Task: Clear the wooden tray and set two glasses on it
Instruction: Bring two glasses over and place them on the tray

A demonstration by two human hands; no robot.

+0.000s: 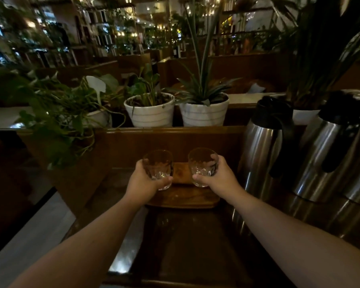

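Observation:
A small wooden tray (183, 197) lies on the dark counter straight ahead of me. My left hand (142, 181) grips a clear empty glass (158, 167) over the tray's left side. My right hand (220, 179) grips a second clear empty glass (203, 166) over the tray's right side. Both glasses are upright and slightly tilted toward me. I cannot tell whether their bases touch the tray. Nothing else shows on the tray's visible surface.
Two tall steel thermos jugs (262, 146) (330, 150) with black lids stand close on the right. White plant pots (151, 111) (204, 112) sit on a ledge behind a wooden back wall (170, 140). A leafy plant (56, 119) overhangs the left.

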